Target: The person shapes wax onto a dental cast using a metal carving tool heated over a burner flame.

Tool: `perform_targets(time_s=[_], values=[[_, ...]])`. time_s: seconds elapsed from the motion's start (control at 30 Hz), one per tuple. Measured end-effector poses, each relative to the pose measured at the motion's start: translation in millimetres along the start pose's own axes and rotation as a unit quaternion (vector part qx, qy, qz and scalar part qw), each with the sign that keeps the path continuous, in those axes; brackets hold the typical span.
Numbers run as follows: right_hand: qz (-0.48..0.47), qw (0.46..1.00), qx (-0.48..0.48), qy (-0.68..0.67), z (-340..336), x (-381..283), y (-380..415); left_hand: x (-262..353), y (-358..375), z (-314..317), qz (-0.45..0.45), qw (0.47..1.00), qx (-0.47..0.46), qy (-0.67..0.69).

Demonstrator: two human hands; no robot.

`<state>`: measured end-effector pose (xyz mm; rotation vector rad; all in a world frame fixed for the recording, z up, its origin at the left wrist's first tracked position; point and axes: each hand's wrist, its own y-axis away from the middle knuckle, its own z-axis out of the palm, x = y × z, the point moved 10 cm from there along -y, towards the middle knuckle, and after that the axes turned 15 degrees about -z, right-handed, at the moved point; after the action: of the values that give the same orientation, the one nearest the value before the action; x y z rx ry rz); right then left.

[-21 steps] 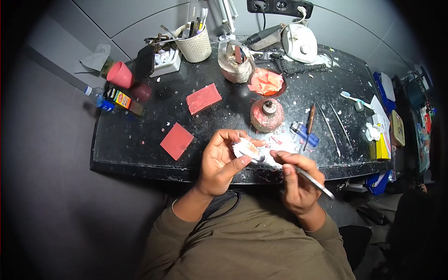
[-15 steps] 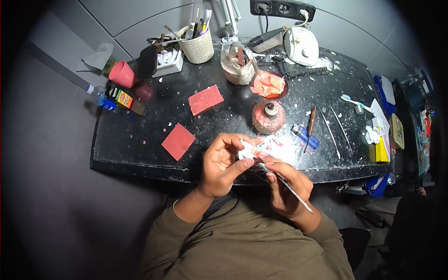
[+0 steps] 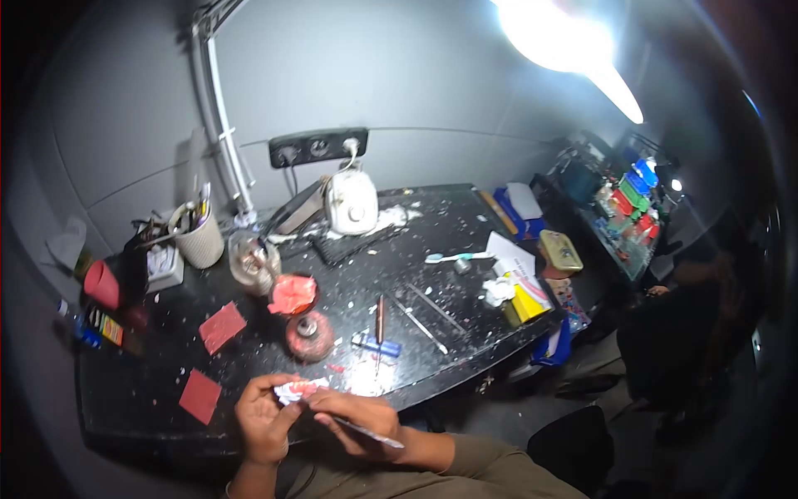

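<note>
Between the hands, at the near edge of the counter (image 3: 166, 345), a white-and-pink piece (image 3: 298, 389) is pinched by left hand (image 3: 263, 422), right hand (image 3: 361, 411) gripping slim tool (image 3: 376, 436); probably light, stiff, brittle, best held gently by its rim.

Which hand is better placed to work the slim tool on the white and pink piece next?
Probably the right hand: it holds the slim tool, with its fingers right by the white and pink piece. The left hand is occupied holding that piece.
</note>
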<state>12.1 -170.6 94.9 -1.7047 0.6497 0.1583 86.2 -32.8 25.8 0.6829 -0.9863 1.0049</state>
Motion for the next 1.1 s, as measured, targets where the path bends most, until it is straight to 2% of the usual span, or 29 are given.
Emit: perform_targets(time_s=[0.07, 0.17, 0.27, 0.43, 0.53, 0.67, 0.73, 0.8, 0.83, 0.87, 0.93, 1.0, 1.1], values=[[0.004, 1.000, 0.009, -0.007, 0, 1, 4, 2, -1, 1, 0.047, 0.999, -0.007, -0.021], [0.006, 1.000, 0.003, -0.004, 0, 0, 4, 0, -1, 5, 0.045, 0.998, -0.039, -0.025], [0.025, 0.999, -0.001, -0.035, -5, 0, 1, 0, -1, 9, 0.057, 0.995, -0.040, -0.067], [0.018, 1.000, 0.011, -0.015, -20, -5, -10, -9, -2, 9, 0.024, 0.997, -0.040, -0.060], [0.012, 1.000, -0.005, -0.004, -23, -9, -11, -13, -3, 10, 0.054, 0.990, -0.048, -0.120], [0.005, 1.000, -0.010, -0.006, -28, -20, -17, -3, -1, 11, 0.133, 0.939, -0.009, -0.316], [0.067, 0.998, -0.017, -0.007, -31, -9, -7, 25, 16, 22, 0.086, 0.934, 0.046, -0.345], [0.048, 0.999, -0.006, -0.005, -38, -9, -8, 89, 46, 45, 0.224, 0.893, 0.031, -0.389], [0.061, 0.998, -0.012, -0.008, -40, -9, -10, 123, 64, 46, 0.252, 0.896, 0.032, -0.365], [0.088, 0.996, -0.015, -0.029, -41, -4, -7, 172, 94, 60, 0.343, 0.880, 0.021, -0.329], [0.087, 0.996, -0.027, -0.023, -43, -5, -10, 248, 161, 65, 0.464, 0.839, 0.013, -0.286], [0.086, 0.995, -0.037, -0.019, -44, -4, -11, 289, 213, 68, 0.570, 0.780, 0.001, -0.257], [0.100, 0.993, -0.051, -0.032, -40, -4, -9, 313, 245, 74, 0.647, 0.725, -0.017, -0.236]])
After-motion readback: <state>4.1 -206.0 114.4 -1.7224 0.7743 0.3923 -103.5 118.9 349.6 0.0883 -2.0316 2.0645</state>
